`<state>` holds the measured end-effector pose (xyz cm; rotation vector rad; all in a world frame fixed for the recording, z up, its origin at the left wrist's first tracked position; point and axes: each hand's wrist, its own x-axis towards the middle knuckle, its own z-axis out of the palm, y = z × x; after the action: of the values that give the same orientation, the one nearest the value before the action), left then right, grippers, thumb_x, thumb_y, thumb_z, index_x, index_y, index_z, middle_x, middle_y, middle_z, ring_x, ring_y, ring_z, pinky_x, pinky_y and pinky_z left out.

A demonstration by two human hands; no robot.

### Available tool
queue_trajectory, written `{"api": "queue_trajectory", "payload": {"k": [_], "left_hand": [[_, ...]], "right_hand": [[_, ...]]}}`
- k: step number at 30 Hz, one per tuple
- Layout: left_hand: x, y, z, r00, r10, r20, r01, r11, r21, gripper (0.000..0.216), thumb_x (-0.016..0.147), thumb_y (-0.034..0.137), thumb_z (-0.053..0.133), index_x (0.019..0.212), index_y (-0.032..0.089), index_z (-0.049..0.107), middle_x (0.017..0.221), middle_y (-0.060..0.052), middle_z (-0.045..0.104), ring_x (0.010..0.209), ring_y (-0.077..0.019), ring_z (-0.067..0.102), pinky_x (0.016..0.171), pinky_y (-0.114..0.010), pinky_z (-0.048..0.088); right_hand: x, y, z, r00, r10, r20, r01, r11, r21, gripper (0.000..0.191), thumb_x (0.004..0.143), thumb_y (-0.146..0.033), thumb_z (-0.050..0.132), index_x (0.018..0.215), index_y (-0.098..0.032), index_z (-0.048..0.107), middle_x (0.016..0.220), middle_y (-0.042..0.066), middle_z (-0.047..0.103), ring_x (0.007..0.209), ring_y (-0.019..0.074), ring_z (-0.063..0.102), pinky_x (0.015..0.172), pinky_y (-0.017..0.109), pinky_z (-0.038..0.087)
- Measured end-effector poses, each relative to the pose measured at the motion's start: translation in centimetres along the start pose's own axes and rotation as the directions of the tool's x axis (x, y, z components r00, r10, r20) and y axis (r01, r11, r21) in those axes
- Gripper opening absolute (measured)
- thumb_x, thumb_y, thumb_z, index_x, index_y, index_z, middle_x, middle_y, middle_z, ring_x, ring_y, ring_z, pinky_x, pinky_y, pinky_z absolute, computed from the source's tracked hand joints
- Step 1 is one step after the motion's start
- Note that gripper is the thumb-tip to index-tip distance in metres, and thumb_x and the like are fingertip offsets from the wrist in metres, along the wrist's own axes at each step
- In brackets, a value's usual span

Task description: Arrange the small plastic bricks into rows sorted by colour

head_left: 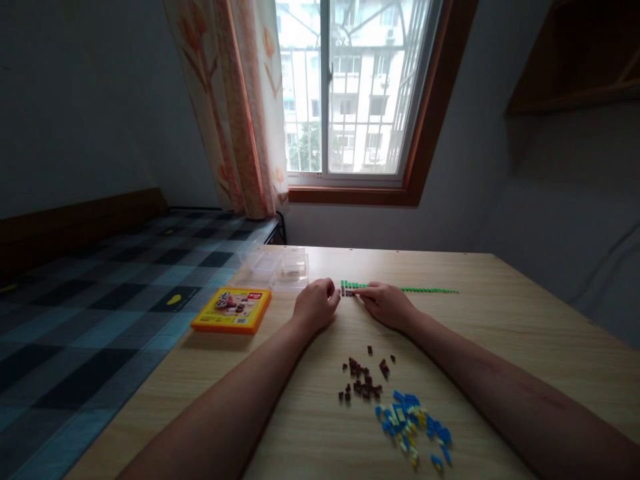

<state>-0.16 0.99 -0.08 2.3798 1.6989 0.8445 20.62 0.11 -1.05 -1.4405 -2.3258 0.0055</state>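
Observation:
Small brown toy bricks [344, 292] stand in a short row on the table, just below a long row of green toy bricks [430, 291]. My right hand [389, 305] reaches in from the right, its fingertips closed at a brown brick at the end of that short row. To the left of the rows, my left hand [316, 305] rests on the table with curled fingers; whatever they may hold is hidden. Nearer to me lies a loose pile of brown bricks [367, 387], and beside it a pile of blue and yellow bricks [413, 420].
An orange-and-yellow box [233, 310] lies on the table's left side. Behind it stands a clear plastic divided case [293, 269]. The wooden table [480, 347] adjoins a bed with a checked cover [125, 313]. A curtain [240, 107] hangs beside the window.

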Motion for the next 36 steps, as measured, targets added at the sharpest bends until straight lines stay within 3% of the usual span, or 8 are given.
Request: {"api": "queue_trajectory", "payload": {"k": [36], "left_hand": [[-0.09,-0.07,0.18,1.000,0.023,-0.011,-0.023,1.000,0.017,0.020,0.087,0.032,0.051,0.075,0.020,0.060,0.081,-0.003,0.065,0.071,-0.0158,0.054,0.061,-0.027,0.035]], "right_hand": [[0.13,-0.50,0.05,1.000,-0.014,0.015,0.015,0.999,-0.049,0.035,0.097,-0.037,0.042,0.124,-0.039,0.064,0.091,0.001,0.065,0.071,0.0141,0.059,0.062,0.024,0.036]]}}
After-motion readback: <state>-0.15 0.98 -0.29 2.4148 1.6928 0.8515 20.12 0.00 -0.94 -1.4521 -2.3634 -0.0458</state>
